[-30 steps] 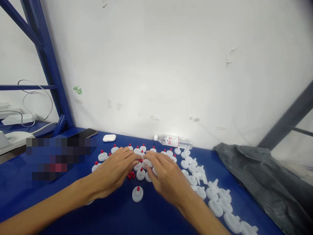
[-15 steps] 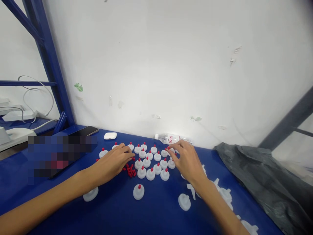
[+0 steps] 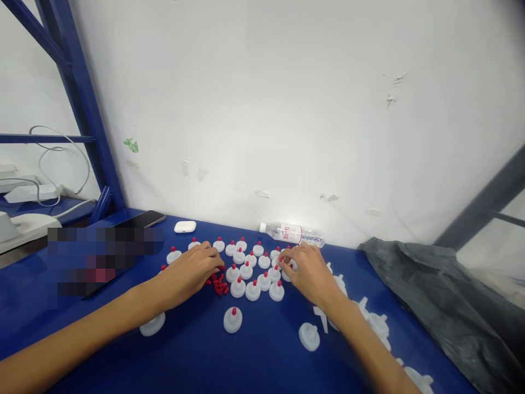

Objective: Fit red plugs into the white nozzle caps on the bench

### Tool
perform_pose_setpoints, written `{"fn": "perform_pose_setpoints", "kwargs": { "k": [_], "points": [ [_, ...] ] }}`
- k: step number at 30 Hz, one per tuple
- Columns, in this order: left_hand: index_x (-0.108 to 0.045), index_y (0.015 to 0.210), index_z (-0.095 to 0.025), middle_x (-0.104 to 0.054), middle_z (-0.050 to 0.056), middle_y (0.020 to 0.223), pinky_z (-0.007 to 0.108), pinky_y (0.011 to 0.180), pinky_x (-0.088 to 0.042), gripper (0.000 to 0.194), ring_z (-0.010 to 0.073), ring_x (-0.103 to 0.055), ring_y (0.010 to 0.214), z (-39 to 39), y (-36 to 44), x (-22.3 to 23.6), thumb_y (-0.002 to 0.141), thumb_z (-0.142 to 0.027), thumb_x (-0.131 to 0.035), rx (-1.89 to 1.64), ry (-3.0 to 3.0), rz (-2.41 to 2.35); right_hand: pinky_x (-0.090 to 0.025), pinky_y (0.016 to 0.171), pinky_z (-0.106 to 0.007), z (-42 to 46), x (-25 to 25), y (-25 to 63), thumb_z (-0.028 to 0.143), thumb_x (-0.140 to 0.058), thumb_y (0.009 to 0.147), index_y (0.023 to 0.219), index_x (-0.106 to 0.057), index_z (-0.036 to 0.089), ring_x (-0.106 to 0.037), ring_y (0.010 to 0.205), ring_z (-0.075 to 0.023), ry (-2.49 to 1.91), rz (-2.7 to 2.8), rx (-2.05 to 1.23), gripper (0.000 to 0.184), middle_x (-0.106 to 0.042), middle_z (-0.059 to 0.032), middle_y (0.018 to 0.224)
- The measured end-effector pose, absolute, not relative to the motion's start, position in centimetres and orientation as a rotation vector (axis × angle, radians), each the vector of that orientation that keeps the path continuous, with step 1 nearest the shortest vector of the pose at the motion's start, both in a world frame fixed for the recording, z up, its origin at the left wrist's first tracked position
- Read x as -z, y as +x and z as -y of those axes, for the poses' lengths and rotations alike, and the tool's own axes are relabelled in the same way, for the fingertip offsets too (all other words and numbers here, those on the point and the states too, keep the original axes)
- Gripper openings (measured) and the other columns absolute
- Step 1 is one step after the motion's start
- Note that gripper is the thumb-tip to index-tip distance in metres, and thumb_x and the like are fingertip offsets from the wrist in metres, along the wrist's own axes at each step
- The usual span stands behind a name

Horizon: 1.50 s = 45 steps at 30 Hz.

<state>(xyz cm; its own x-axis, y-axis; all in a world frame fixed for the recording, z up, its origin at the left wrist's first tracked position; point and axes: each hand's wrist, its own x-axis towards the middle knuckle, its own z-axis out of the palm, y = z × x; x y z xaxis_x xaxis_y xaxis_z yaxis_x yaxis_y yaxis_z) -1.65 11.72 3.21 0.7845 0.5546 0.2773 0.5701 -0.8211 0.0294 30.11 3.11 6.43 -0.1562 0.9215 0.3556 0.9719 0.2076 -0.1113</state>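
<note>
My left hand [image 3: 199, 269] is at the pile of small red caps [image 3: 219, 286], fingers curled and closed, with a red cap at the fingertips. My right hand [image 3: 307, 272] reaches in at the right of the group of round white plastic lids. Its thumb and index finger are closed around the red tip [image 3: 281, 261] of one lid there, partly hidden by the fingers. Many lids stand upright with red tips, such as this front lid [image 3: 232, 321]. A lid without red [image 3: 309, 337] lies tilted below my right hand, and another lid [image 3: 152, 325] shows behind my left forearm.
More bare white lids [image 3: 377, 325] lie right of my right forearm. A clear bottle [image 3: 291, 233] and a white earbud case [image 3: 185, 226] lie by the wall. A phone [image 3: 150, 219] is at left. Dark grey fabric [image 3: 443, 306] covers the right side of the blue table [image 3: 197, 361].
My right hand has moved slightly down and towards me, bringing its fingertips lower among the lids. My left hand stays at the red caps, its fingers drawn slightly in.
</note>
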Motion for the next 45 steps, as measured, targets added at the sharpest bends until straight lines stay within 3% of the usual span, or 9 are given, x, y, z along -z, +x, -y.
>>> {"fn": "perform_pose_setpoints", "kwargs": {
  "k": [7, 10, 13, 19, 24, 28, 33, 39, 45],
  "points": [
    [-0.069, 0.096, -0.023, -0.074, 0.002, 0.097, 0.037, 0.076, -0.039, 0.023, 0.0248, -0.059, 0.091, -11.4, -1.6, -3.6, 0.102, -0.004, -0.057, 0.414, -2.928, 0.957, -0.041, 0.108, -0.046, -2.7, -7.1, 30.2, 0.028, -0.064, 0.106, 0.109, -0.077, 0.025, -0.068, 0.111, -0.0267, -1.758, 2.181, 0.180, 0.013, -0.080, -0.0021, 0.106],
    [-0.069, 0.093, -0.022, -0.075, 0.003, 0.095, 0.036, 0.076, -0.040, 0.022, 0.0249, -0.060, 0.091, -11.4, -1.5, -3.7, 0.101, -0.004, -0.058, 0.421, -2.925, 0.968, -0.042, 0.110, -0.048, -2.8, -7.4, 31.2, 0.034, -0.051, 0.112, 0.120, -0.074, 0.025, -0.066, 0.120, -0.0277, -1.810, 2.080, 0.245, 0.026, -0.077, -0.0053, 0.123],
    [-0.069, 0.089, -0.021, -0.075, 0.002, 0.088, 0.036, 0.075, -0.041, 0.021, 0.0248, -0.061, 0.089, -11.3, -1.3, -3.9, 0.099, -0.004, -0.062, 0.440, -2.914, 0.970, -0.044, 0.108, -0.052, -3.1, -7.3, 32.7, 0.029, -0.042, 0.115, 0.126, -0.071, 0.021, -0.064, 0.122, -0.0296, -1.917, 1.956, 0.313, 0.033, -0.074, -0.0094, 0.127],
    [-0.070, 0.088, -0.021, -0.073, 0.003, 0.083, 0.033, 0.068, -0.042, 0.024, 0.0239, -0.064, 0.081, -10.5, -1.1, -5.0, 0.096, -0.001, -0.060, 0.526, -2.855, 0.979, -0.040, 0.119, -0.062, -3.7, -5.0, 34.1, 0.040, -0.063, 0.109, 0.127, -0.071, 0.020, -0.062, 0.132, -0.0295, -2.004, 2.002, 0.183, 0.028, -0.071, -0.0080, 0.130],
    [-0.074, 0.104, -0.021, -0.077, 0.005, 0.096, 0.035, 0.079, -0.052, 0.020, 0.0247, -0.069, 0.090, -10.2, -1.0, -5.7, 0.102, -0.010, -0.058, 0.676, -2.831, 0.915, -0.039, 0.120, -0.064, -4.1, -4.1, 34.3, 0.042, -0.065, 0.108, 0.131, -0.070, 0.020, -0.057, 0.140, -0.0320, -1.980, 1.991, 0.130, 0.033, -0.068, -0.0099, 0.139],
    [-0.075, 0.108, -0.022, -0.077, 0.006, 0.103, 0.037, 0.083, -0.055, 0.027, 0.0249, -0.069, 0.094, -10.0, -0.9, -6.2, 0.109, -0.019, -0.048, 0.886, -2.802, 0.848, -0.042, 0.118, -0.061, -3.7, -5.9, 34.2, 0.038, -0.054, 0.112, 0.130, -0.069, 0.018, -0.063, 0.132, -0.0308, -1.821, 1.970, 0.230, 0.031, -0.072, -0.0120, 0.133],
    [-0.073, 0.108, -0.023, -0.078, 0.003, 0.098, 0.034, 0.080, -0.057, 0.027, 0.0213, -0.071, 0.089, -9.1, -0.6, -7.1, 0.113, -0.034, -0.049, 1.191, -2.768, 0.805, -0.057, 0.095, -0.046, -2.3, -8.1, 31.3, 0.036, -0.046, 0.114, 0.124, -0.064, 0.021, -0.071, 0.109, -0.0288, -1.497, 1.961, 0.351, 0.025, -0.073, -0.0121, 0.124],
    [-0.075, 0.112, -0.026, -0.082, -0.001, 0.092, 0.026, 0.072, -0.059, 0.021, 0.0149, -0.073, 0.075, -7.6, 0.2, -7.9, 0.110, -0.038, -0.058, 1.414, -2.815, 0.716, -0.054, 0.096, -0.042, -0.4, -7.8, 25.5, 0.018, -0.052, 0.110, 0.119, -0.057, 0.023, -0.070, 0.109, -0.0254, -1.055, 2.239, 0.375, 0.011, -0.074, -0.0065, 0.116],
    [-0.078, 0.106, -0.026, -0.083, -0.001, 0.091, 0.024, 0.075, -0.060, 0.023, 0.0153, -0.076, 0.082, -6.7, 1.0, -8.0, 0.111, -0.033, -0.056, 1.399, -2.942, 0.609, -0.054, 0.089, -0.041, 0.2, -7.4, 24.0, 0.016, -0.056, 0.108, 0.113, -0.056, 0.021, -0.068, 0.098, -0.0247, -0.934, 2.270, 0.396, 0.008, -0.075, -0.0055, 0.108]
  ]
}}
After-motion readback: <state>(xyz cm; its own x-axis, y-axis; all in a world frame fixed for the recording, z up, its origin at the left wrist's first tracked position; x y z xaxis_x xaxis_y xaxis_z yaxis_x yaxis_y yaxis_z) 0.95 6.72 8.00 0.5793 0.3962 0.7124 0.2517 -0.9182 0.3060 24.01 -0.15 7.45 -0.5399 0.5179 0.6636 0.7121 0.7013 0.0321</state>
